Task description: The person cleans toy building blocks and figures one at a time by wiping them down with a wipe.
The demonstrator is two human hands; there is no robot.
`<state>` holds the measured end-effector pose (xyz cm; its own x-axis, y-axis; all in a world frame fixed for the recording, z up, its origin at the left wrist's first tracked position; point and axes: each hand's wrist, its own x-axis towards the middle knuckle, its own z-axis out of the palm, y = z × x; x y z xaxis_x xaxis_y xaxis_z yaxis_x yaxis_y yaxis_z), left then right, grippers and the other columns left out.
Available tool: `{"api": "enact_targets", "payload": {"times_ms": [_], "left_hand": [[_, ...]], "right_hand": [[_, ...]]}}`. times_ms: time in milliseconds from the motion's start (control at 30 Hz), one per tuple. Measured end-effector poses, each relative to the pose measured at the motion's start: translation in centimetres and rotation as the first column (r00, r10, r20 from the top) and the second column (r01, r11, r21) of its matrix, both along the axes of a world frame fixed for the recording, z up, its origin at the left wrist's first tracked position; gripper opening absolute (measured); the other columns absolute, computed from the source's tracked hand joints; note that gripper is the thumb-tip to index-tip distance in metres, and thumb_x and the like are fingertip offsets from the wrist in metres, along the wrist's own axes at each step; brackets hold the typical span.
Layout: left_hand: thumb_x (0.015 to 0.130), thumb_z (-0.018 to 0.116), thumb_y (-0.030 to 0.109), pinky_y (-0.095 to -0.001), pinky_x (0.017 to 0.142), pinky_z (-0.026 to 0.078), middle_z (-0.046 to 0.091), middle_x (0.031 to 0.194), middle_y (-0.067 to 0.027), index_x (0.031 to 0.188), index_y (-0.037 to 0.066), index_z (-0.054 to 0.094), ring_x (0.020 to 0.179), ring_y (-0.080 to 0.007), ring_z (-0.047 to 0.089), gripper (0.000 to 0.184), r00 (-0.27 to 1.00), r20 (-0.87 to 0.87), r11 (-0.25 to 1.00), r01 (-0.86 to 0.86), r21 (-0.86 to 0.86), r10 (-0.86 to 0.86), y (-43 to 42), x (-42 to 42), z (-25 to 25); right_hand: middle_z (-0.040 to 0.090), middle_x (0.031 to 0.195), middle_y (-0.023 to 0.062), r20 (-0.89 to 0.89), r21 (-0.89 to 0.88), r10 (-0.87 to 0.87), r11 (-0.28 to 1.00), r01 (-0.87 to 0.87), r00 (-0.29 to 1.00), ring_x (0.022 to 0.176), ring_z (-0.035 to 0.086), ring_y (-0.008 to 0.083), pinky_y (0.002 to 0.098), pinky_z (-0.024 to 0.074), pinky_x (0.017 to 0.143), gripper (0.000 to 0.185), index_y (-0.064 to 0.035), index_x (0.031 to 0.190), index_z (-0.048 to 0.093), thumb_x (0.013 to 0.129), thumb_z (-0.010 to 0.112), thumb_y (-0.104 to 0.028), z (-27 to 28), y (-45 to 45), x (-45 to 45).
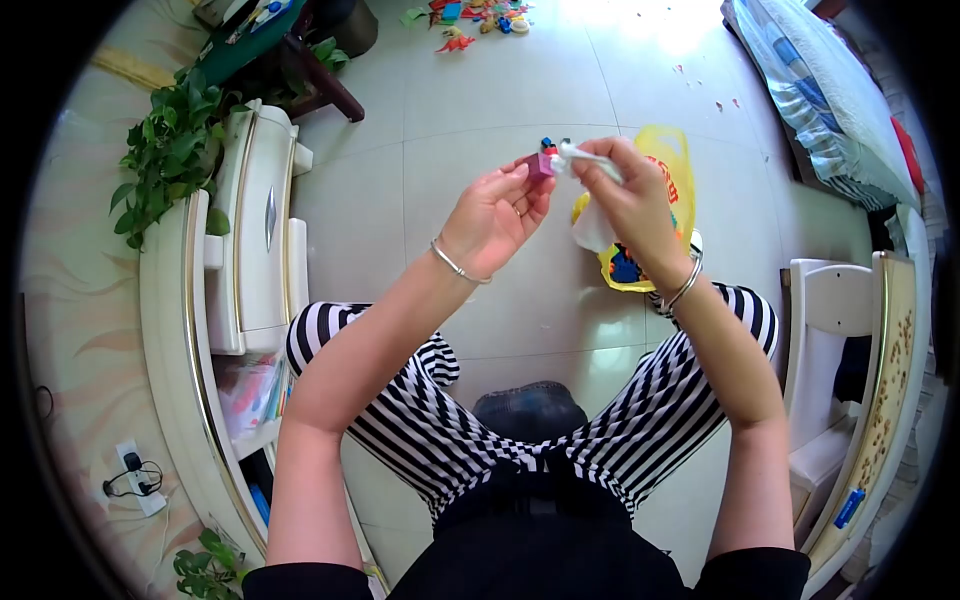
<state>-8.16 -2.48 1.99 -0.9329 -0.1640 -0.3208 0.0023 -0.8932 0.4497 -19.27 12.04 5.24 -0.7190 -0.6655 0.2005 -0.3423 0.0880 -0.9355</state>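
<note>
My left hand pinches a small pink-purple toy block between thumb and fingers, up in front of me. Small red and blue parts show right at the block's far side; whether they are joined to it I cannot tell. My right hand is closed on a white tissue-like piece, part of which hangs below the fingers while a narrow white end reaches the block. Beneath and beyond the right hand, a yellow plastic bag with red print lies open on the floor, dark blue and orange toy pieces inside it.
Several colourful toys lie scattered on the tiled floor far ahead. A white cabinet and a leafy plant stand left. At right are a bed and a white chair. A dark round seat shows between my legs.
</note>
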Motion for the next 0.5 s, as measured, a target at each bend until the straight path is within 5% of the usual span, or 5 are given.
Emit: {"api": "enact_targets", "payload": {"times_ms": [33, 100, 267, 400, 500], "left_hand": [[0.093, 0.050, 0.011, -0.0284, 0.087, 0.048, 0.059, 0.108, -0.0071, 0.111, 0.004, 0.052, 0.100, -0.0177, 0.057, 0.019, 1.000, -0.003, 0.999, 0.015, 0.039, -0.015, 0.4, 0.6, -0.2], [0.093, 0.050, 0.012, -0.0279, 0.088, 0.048, 0.059, 0.107, -0.0067, 0.111, 0.004, 0.053, 0.100, -0.0167, 0.057, 0.020, 0.999, 0.004, 0.997, 0.038, 0.072, -0.039, 0.8, 1.3, -0.7], [0.094, 0.047, 0.011, -0.0307, 0.089, 0.048, 0.057, 0.105, -0.0057, 0.113, 0.003, 0.051, 0.098, -0.0158, 0.056, 0.020, 0.999, 0.030, 0.993, 0.031, 0.117, -0.035, 2.0, 1.8, -2.0], [0.095, 0.048, 0.012, -0.0312, 0.091, 0.048, 0.057, 0.105, -0.0056, 0.113, 0.004, 0.051, 0.098, -0.0160, 0.056, 0.020, 1.000, 0.003, 0.992, 0.019, 0.127, -0.020, 1.3, 1.6, -2.5], [0.095, 0.046, 0.012, -0.0304, 0.092, 0.047, 0.057, 0.106, -0.0056, 0.114, 0.003, 0.051, 0.099, -0.0153, 0.055, 0.021, 0.999, 0.014, 0.990, 0.034, 0.139, -0.037, 1.4, 1.5, -2.1]], "right_hand": [[0.059, 0.089, 0.0099, 0.005, -0.003, -0.002, 1.000, 0.002, 1.000, 0.087, 0.059, 0.0178, 0.0280, 0.0462, 0.075, 0.011, -0.0004, 0.092, 0.063, 0.083, 0.063, -0.007, -0.5, 0.2, 0.7], [0.058, 0.090, 0.0099, -0.254, -0.094, 0.000, 0.995, -0.025, 0.967, 0.087, 0.058, 0.0218, 0.0304, 0.0465, 0.078, 0.012, -0.0013, 0.092, 0.063, 0.080, 0.064, -0.003, -1.9, 0.2, 1.6], [0.056, 0.088, 0.0092, -0.389, -0.065, 0.062, 0.993, -0.095, 0.919, 0.078, 0.059, 0.0253, 0.0371, 0.0396, 0.099, 0.016, -0.0039, 0.090, 0.061, 0.076, 0.061, 0.005, -3.3, 0.3, 2.4], [0.057, 0.087, 0.0094, -0.422, -0.041, 0.084, 0.993, -0.111, 0.903, 0.077, 0.059, 0.0245, 0.0349, 0.0445, 0.090, 0.017, -0.0039, 0.091, 0.061, 0.076, 0.060, 0.005, -2.8, -0.1, 2.6], [0.057, 0.085, 0.0098, -0.279, -0.052, 0.032, 0.997, -0.049, 0.960, 0.075, 0.059, 0.0238, 0.0322, 0.0477, 0.077, 0.016, -0.0035, 0.091, 0.060, 0.077, 0.060, 0.004, -2.4, -0.4, 1.9]]}}
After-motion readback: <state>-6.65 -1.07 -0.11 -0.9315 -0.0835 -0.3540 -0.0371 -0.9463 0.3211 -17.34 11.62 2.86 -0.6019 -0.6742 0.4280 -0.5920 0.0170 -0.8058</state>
